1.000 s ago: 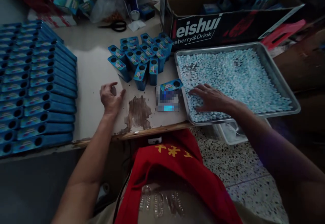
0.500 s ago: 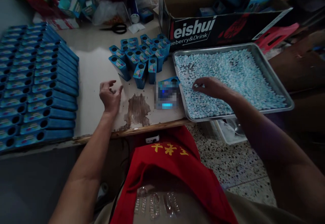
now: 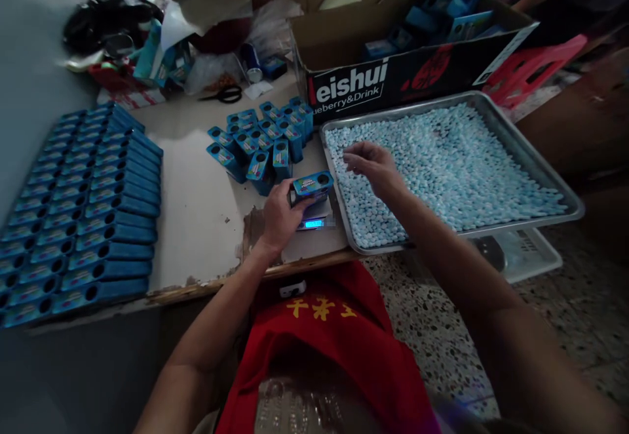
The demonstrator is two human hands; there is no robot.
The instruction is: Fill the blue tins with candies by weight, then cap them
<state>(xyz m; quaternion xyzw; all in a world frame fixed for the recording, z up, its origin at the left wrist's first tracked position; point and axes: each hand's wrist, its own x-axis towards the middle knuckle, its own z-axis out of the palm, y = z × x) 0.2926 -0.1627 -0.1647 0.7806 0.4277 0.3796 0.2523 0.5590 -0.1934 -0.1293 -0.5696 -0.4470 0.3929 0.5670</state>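
Note:
My left hand [image 3: 279, 214] is wrapped round a small blue box [image 3: 312, 185] that stands on a small scale [image 3: 314, 219] with a lit blue display. My right hand [image 3: 372, 164] hovers over the left part of a metal tray [image 3: 540, 165] filled with pale blue candies [image 3: 452, 158]. Its fingers are pinched together, and what they hold is too small to make out. A cluster of upright open blue boxes [image 3: 260, 139] stands just behind the scale.
Rows of blue boxes [image 3: 78, 204] lie flat on the left of the table. A cardboard carton [image 3: 393, 60] with more boxes stands behind the tray. Scissors [image 3: 223, 95] and bags clutter the back. A worn brown patch [image 3: 248, 231] marks the table's front edge.
My left hand moved right from the bare table and took hold of the blue box on the scale. My right hand lifted off the candies and pinched shut. The camera tilted up.

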